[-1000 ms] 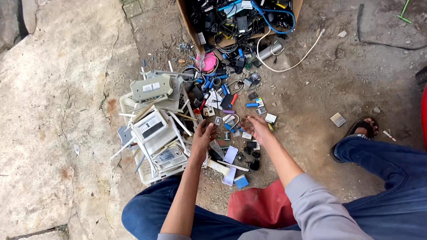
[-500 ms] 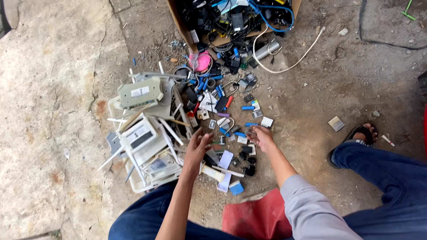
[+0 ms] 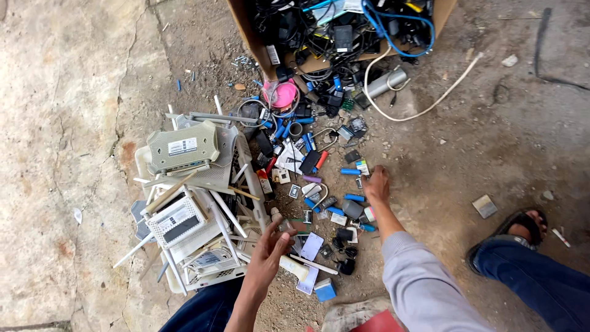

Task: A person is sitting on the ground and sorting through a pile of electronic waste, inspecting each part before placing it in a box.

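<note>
The right hand (image 3: 376,183) presses down on small parts (image 3: 344,209), its grip hidden. The left hand (image 3: 269,251) hovers open and empty beside stacked routers (image 3: 184,184). Most scrap lies unsorted.

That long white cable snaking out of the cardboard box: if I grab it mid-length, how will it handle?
The white cable will probably be floppy, since it lies in loose curves. It may snag, because one end runs into the tangle inside the cardboard box. It looks light.
</note>
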